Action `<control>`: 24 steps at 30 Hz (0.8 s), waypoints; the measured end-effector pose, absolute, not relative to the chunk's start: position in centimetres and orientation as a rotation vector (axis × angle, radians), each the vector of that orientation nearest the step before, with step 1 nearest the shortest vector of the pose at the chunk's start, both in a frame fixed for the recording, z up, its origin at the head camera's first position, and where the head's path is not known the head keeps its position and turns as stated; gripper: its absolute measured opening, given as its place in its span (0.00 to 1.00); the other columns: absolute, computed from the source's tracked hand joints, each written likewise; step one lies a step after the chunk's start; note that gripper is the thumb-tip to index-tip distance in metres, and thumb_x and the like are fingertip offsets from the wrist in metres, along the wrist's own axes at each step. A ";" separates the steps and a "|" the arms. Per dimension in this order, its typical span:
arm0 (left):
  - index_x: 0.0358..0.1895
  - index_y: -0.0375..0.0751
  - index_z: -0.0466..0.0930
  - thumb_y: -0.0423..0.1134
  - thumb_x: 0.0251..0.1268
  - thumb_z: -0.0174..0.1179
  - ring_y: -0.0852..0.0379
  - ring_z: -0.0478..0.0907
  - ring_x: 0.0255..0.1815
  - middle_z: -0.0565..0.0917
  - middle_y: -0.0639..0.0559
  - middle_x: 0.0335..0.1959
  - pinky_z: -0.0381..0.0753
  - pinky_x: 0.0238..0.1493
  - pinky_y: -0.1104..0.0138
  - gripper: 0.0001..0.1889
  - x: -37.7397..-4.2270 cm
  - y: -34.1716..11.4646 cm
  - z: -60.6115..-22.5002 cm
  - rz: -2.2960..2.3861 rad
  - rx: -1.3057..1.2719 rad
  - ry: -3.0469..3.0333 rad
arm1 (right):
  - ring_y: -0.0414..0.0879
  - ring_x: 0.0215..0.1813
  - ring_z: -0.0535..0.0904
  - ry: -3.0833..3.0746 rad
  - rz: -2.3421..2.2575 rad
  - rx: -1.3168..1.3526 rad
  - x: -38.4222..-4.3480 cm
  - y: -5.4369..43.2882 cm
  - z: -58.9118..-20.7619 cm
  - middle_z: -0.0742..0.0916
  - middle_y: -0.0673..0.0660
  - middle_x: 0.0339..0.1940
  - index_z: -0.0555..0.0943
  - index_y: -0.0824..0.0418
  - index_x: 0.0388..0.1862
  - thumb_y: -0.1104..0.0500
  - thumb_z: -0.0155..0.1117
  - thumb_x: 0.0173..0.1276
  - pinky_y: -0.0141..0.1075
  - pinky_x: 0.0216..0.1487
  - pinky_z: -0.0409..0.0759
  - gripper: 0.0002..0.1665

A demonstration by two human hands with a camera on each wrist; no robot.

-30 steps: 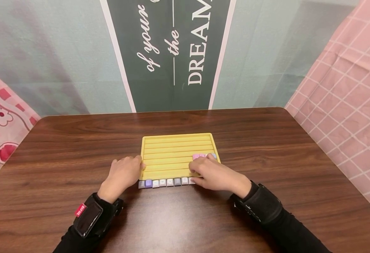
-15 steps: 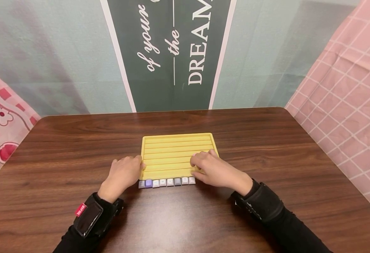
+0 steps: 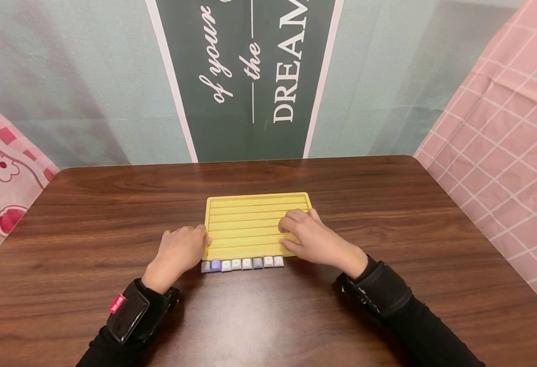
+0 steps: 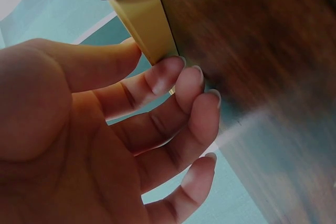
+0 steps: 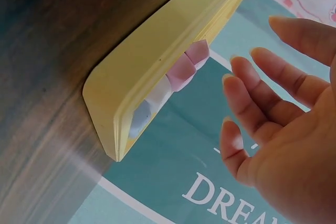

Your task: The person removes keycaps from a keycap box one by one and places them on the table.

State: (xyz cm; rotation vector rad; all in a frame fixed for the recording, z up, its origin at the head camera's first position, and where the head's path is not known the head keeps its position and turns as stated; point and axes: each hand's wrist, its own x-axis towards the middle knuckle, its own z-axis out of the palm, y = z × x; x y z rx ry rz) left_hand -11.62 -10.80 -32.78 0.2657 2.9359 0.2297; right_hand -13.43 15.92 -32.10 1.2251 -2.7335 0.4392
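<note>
A yellow ridged tray (image 3: 238, 224) lies on the table. My left hand (image 3: 181, 252) pinches its left edge between thumb and index finger, as the left wrist view shows with the tray's corner (image 4: 149, 22). Over the tray's right part hovers my right hand (image 3: 316, 237), its fingers loosely bent and holding nothing. Below those fingers, pink keycaps (image 5: 182, 73), a white keycap (image 5: 159, 94) and a blue-grey keycap (image 5: 140, 119) sit inside the tray; the hand hides them in the head view. Along the tray's front edge runs a row of several white, grey and purple keycaps (image 3: 247, 264).
The brown wooden table (image 3: 250, 321) extends around the tray. Behind it hangs a pale curtain with a dark lettered panel (image 3: 250, 102). Pink checked cloth (image 3: 516, 127) hangs at the right, and patterned pink cloth (image 3: 2, 178) at the left.
My right hand has lifted off the keycaps and shifted away from me over the tray, uncovering the right end of the front row and covering the keycaps inside. My left hand stays put.
</note>
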 end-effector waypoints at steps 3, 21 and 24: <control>0.29 0.38 0.72 0.40 0.67 0.51 0.53 0.69 0.24 0.70 0.50 0.18 0.63 0.29 0.58 0.10 -11.6 -10.8 -32.8 0.228 0.267 2.937 | 0.45 0.39 0.73 -2.728 0.439 1.219 -13.6 15.9 -32.1 0.78 0.51 0.34 0.78 0.61 0.34 0.60 0.67 0.57 0.39 0.39 0.57 0.09; 0.30 0.38 0.73 0.40 0.67 0.52 0.53 0.70 0.24 0.70 0.51 0.18 0.63 0.30 0.57 0.10 -11.7 -10.8 -32.8 0.233 0.263 2.937 | 0.45 0.39 0.73 -2.761 0.393 1.110 -14.4 16.2 -32.3 0.79 0.51 0.31 0.78 0.60 0.33 0.60 0.68 0.55 0.40 0.37 0.58 0.09; 0.30 0.38 0.73 0.40 0.67 0.52 0.53 0.70 0.24 0.70 0.50 0.18 0.63 0.30 0.57 0.10 -11.7 -10.8 -32.8 0.228 0.268 2.939 | 0.44 0.39 0.73 -2.799 0.370 1.080 -14.6 16.2 -32.4 0.79 0.50 0.30 0.78 0.60 0.33 0.59 0.67 0.56 0.41 0.38 0.59 0.09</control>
